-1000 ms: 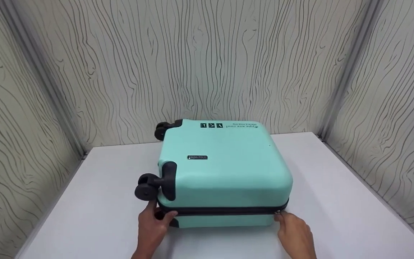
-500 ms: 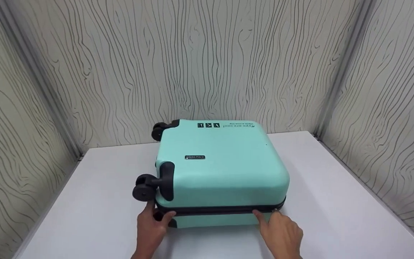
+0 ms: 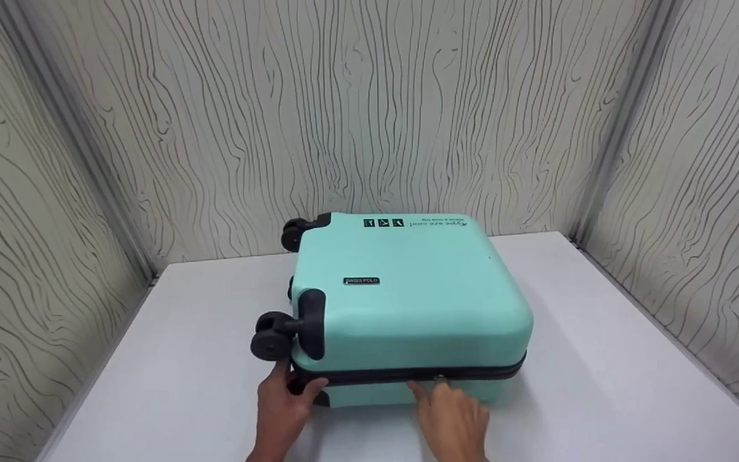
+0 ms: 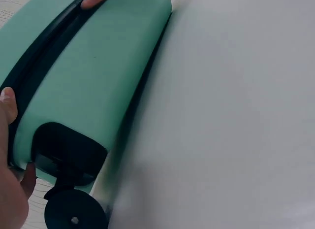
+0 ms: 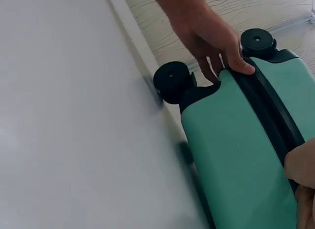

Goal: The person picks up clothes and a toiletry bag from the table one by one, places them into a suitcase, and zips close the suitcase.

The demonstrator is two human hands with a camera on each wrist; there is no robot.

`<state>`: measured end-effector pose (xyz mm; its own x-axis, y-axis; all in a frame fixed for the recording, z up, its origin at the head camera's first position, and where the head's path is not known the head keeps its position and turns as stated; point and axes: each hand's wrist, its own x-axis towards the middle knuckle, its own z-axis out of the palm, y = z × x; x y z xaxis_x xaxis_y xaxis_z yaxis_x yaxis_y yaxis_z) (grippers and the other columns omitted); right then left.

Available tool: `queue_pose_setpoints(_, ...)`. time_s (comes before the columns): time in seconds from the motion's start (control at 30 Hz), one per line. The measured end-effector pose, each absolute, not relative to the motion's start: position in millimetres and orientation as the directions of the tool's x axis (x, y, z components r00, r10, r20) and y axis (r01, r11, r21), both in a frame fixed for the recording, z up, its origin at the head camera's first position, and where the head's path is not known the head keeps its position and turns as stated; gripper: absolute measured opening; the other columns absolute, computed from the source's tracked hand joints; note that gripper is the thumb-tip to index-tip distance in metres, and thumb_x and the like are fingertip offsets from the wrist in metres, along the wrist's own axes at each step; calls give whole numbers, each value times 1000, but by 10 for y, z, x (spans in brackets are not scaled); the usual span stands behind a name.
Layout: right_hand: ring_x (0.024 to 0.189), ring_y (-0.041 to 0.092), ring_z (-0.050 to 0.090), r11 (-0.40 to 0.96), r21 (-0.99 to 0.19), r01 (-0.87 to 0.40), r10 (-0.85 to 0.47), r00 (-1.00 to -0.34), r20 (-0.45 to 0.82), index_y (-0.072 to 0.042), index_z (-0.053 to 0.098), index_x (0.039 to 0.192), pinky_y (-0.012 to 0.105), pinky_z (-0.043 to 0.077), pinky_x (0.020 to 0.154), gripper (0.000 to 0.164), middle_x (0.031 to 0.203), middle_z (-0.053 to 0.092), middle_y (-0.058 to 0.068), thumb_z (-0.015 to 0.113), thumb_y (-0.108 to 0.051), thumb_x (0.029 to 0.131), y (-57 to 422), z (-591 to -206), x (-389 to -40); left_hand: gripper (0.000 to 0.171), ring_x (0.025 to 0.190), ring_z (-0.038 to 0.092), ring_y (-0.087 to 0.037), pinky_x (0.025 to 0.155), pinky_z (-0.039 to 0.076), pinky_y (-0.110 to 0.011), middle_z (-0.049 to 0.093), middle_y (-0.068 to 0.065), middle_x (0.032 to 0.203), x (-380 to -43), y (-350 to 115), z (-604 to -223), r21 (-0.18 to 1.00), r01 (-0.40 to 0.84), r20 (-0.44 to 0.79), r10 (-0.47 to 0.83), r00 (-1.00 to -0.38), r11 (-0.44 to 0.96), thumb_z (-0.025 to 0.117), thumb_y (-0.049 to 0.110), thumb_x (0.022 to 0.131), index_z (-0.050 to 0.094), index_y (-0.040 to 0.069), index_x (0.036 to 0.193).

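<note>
A mint-green hard-shell suitcase (image 3: 421, 308) lies flat, its black wheels (image 3: 272, 343) to the left. Along its near side runs a dark zipper band (image 3: 369, 376). My left hand (image 3: 283, 410) grips the near left corner, thumb on the band, fingers behind the corner under the wheel; the right wrist view shows this left hand (image 5: 211, 34) too. Near the middle of that side, my right hand (image 3: 453, 420) pinches the small metal zipper pull (image 3: 440, 378), thumb extended leftward along the band. In the right wrist view the curled right hand (image 5: 302, 165) covers the pull.
The suitcase rests on a white table (image 3: 183, 346), with table surface on its left and right. Wood-grain-patterned panels (image 3: 369, 109) enclose the back and both sides, joined by grey corner posts (image 3: 626, 122).
My right hand has slid left along the zipper band with the pull, from the near right corner to about the middle of the side. The left hand keeps its grip on the corner.
</note>
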<state>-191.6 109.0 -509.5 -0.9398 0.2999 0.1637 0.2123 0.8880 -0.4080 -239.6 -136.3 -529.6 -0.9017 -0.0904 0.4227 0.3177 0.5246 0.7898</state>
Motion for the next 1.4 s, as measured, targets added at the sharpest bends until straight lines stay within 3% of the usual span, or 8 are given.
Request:
queue_pose_setpoints(0.13, 43, 15, 43, 884, -451, 125, 233, -954, 191, -12, 54, 61, 33, 32, 42, 38, 46, 45, 0, 59, -36, 89, 1102, -5078, -1906, 66, 94, 67, -14, 79, 53, -26, 67, -7, 108, -2393, -1367, -5296, 808, 301, 407, -108, -907, 507, 77, 37, 74, 49, 8, 127)
queue_pose_setpoints(0.37, 51, 9, 48, 850, -514, -116, -7, -978, 210, -12, 56, 71, 28, 36, 46, 24, 58, 53, -6, 50, -11, 93, 1297, -5000, -1835, 67, 88, 67, -11, 73, 53, -23, 67, -5, 107, -2374, -1413, -5273, 821, 277, 384, -126, -915, 499, 78, 33, 73, 48, 11, 128)
queue_pose_setpoints(0.6, 38, 15, 46, 930, -314, -190, -58, -921, 385, -7, 61, 79, 30, 31, 36, 8, 45, 51, 1, 59, -10, 86, 1011, -5040, -1795, 68, 96, 67, -20, 79, 54, -26, 65, -10, 112, -2379, -1405, -5267, 809, 327, 432, -116, -894, 489, 78, 34, 73, 48, 7, 128)
queue_pose_setpoints(1.03, 39, 21, 52, 890, -333, -312, -175, -907, 382, -3, 65, 89, 34, 36, 35, 11, 46, 54, 4, 57, -9, 86, 581, -5004, -1870, 71, 100, 66, -21, 81, 54, -26, 61, -12, 121, -2381, -1402, -5264, 832, 298, 388, -106, -916, 468, 77, 35, 74, 45, 8, 132)
queue_pose_setpoints(1.17, 37, 19, 50, 874, -341, -345, -202, -898, 391, -6, 63, 82, 32, 33, 33, 9, 44, 50, 1, 57, -10, 87, 486, -5007, -1889, 71, 97, 66, -16, 80, 53, -24, 63, -8, 117, -2388, -1401, -5256, 826, 297, 383, -91, -919, 480, 77, 35, 74, 45, 9, 132)
queue_pose_setpoints(1.4, 42, 18, 55, 872, -291, -394, -273, -884, 380, -7, 63, 84, 30, 36, 35, 4, 46, 53, 1, 61, -10, 83, 288, -4995, -1932, 57, 94, 65, -14, 78, 53, -24, 65, -7, 109, -2401, -1458, -5287, 786, 331, 403, -27, -915, 522, 71, 27, 82, 47, 6, 129)
